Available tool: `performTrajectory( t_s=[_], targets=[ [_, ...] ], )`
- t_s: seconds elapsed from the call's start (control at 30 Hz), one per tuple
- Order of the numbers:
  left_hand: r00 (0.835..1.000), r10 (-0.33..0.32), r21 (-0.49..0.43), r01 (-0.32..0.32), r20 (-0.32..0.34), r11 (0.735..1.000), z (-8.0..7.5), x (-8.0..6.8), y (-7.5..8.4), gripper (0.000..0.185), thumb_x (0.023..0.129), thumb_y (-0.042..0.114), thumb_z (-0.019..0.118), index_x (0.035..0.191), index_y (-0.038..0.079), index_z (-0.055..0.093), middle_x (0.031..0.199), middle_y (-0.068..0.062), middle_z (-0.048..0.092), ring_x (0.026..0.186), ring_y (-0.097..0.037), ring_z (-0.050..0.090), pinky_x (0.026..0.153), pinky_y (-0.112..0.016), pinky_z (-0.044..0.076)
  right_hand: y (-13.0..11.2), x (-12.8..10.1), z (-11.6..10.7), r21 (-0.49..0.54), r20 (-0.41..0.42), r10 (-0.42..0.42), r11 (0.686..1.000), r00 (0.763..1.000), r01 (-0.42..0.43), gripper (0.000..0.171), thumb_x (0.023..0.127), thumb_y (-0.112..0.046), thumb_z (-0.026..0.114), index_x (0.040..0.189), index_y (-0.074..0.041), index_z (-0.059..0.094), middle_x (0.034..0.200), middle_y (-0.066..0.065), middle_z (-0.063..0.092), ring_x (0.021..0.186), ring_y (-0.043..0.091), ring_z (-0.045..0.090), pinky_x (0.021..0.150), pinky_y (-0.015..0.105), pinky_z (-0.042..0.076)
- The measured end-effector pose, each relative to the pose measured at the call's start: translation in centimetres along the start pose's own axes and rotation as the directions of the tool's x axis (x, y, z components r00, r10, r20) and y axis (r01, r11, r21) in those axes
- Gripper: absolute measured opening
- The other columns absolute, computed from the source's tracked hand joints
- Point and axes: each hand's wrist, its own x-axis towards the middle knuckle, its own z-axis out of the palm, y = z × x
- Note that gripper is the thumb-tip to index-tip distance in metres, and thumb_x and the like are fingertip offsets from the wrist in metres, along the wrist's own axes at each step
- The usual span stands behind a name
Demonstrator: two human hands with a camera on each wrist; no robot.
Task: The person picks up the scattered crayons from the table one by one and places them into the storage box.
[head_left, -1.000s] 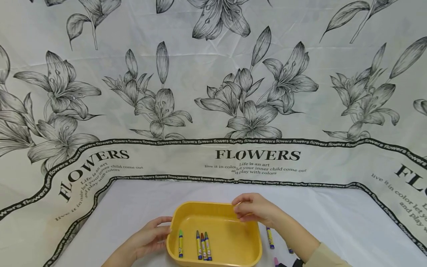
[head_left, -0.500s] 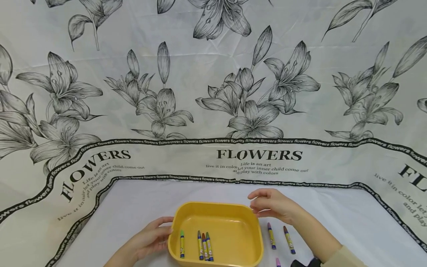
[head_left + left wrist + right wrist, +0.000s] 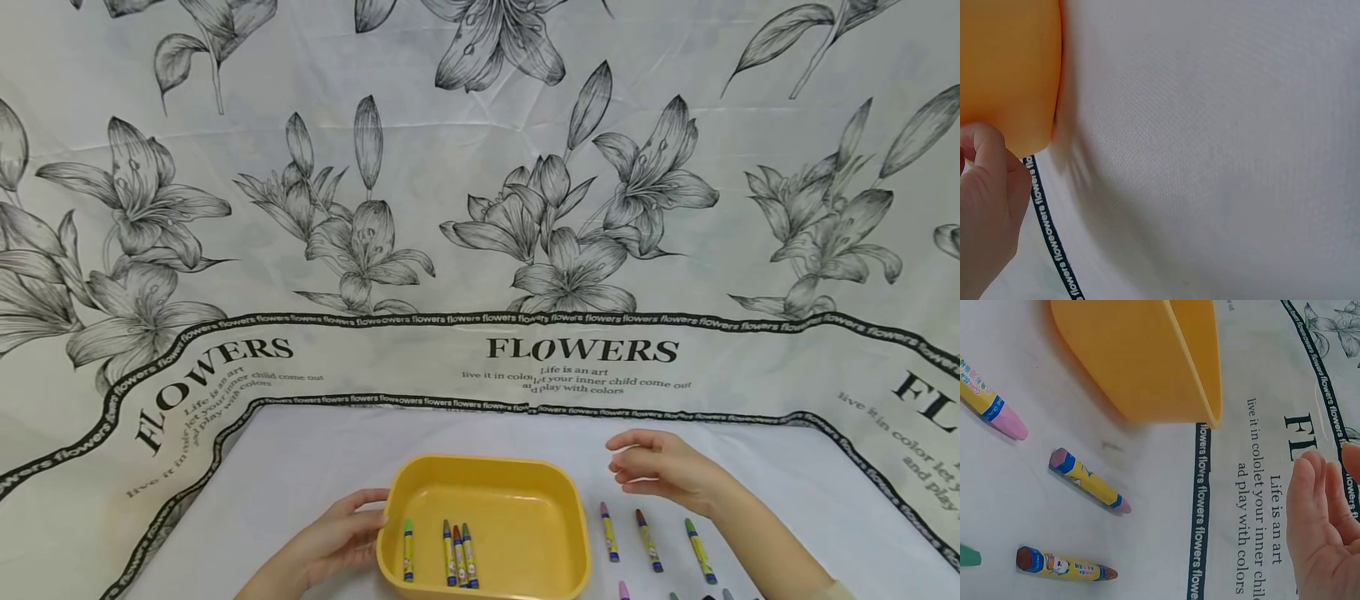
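My left hand [image 3: 330,537] grips the left rim of a yellow plastic tray [image 3: 536,533]; in the left wrist view its curled fingers meet the tray wall [image 3: 1019,81]. Inside lie a light green crayon [image 3: 408,554] and, further right, a group of three with a brown-red crayon [image 3: 458,560] in the middle. To the right of the tray my right hand [image 3: 667,473] hovers, fingers loosely bent and holding nothing. Below it on the white cloth are a mauve crayon [image 3: 1089,480], a brown crayon [image 3: 1066,564] and a green crayon [image 3: 701,550].
A pink crayon [image 3: 991,403] lies nearer the front, partly cut off in the head view. Several other crayon tips show at the bottom edge. Behind the table hangs a white cloth backdrop [image 3: 420,367] with flower drawings and lettering.
My right hand has moved right, from above the tray's far right corner to beyond the tray, uncovering crayons on the cloth. The left hand stays at the rim.
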Motion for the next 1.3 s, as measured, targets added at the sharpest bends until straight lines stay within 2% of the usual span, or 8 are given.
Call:
performTrajectory(
  t_s=[0.37, 0.6, 0.7, 1.0, 1.3],
  targets=[
    [1.0, -0.002, 0.001, 0.002, 0.0, 1.0, -0.1, 0.3, -0.2, 0.06, 0.089, 0.01, 0.06, 0.139, -0.003, 0.028, 0.112, -0.012, 0.058, 0.089, -0.017, 0.055, 0.073, -0.029, 0.051, 0.6, -2.0, -3.0, 0.056, -0.01, 0.009, 0.998, 1.0, -0.008, 0.014, 0.091, -0.01, 0.055, 0.1, -0.018, 0.063, 0.093, 0.001, 0.065, 0.085, 0.014, 0.063, 0.079, 0.031, 0.053],
    [1.0, -0.002, -0.003, 0.002, -0.007, 1.0, 0.0, 0.4, -0.2, 0.06, 0.089, 0.01, 0.06, 0.139, -0.003, 0.029, 0.11, -0.011, 0.058, 0.087, -0.016, 0.056, 0.072, -0.027, 0.051, 1.4, -3.1, -4.7, -0.018, -0.082, 0.057, 0.998, 0.995, -0.058, 0.017, 0.092, -0.013, 0.055, 0.108, -0.014, 0.06, 0.096, 0.002, 0.062, 0.087, 0.016, 0.061, 0.079, 0.032, 0.053],
    [1.0, -0.002, -0.012, 0.002, -0.002, 1.0, 0.0, 0.4, -0.2, 0.06, 0.089, 0.009, 0.059, 0.139, -0.003, 0.028, 0.11, -0.011, 0.058, 0.087, -0.015, 0.056, 0.073, -0.028, 0.052, 1.8, -3.5, -5.3, -0.02, -0.096, 0.092, 0.995, 0.991, -0.094, 0.017, 0.092, -0.014, 0.056, 0.108, -0.014, 0.06, 0.097, 0.003, 0.061, 0.087, 0.016, 0.06, 0.079, 0.033, 0.052],
    [1.0, -0.002, -0.036, 0.003, 0.005, 0.999, 0.0, 0.1, -0.2, 0.061, 0.089, 0.009, 0.059, 0.139, -0.003, 0.027, 0.109, -0.011, 0.059, 0.088, -0.016, 0.056, 0.074, -0.028, 0.052, 3.5, -4.6, -6.7, 0.028, -0.116, 0.171, 0.985, 0.978, -0.169, 0.016, 0.09, -0.015, 0.058, 0.106, -0.014, 0.062, 0.098, 0.003, 0.061, 0.088, 0.018, 0.06, 0.079, 0.033, 0.052],
    [1.0, 0.0, -0.048, -0.001, -0.002, 0.999, 0.2, 0.1, -0.1, 0.06, 0.089, 0.008, 0.059, 0.139, -0.003, 0.028, 0.11, -0.011, 0.058, 0.088, -0.016, 0.056, 0.074, -0.027, 0.052, 5.6, -5.5, -7.6, 0.119, -0.108, 0.229, 0.969, 0.967, -0.216, 0.014, 0.091, -0.012, 0.057, 0.101, -0.015, 0.066, 0.095, 0.001, 0.063, 0.085, 0.016, 0.06, 0.079, 0.032, 0.052]
  ],
)
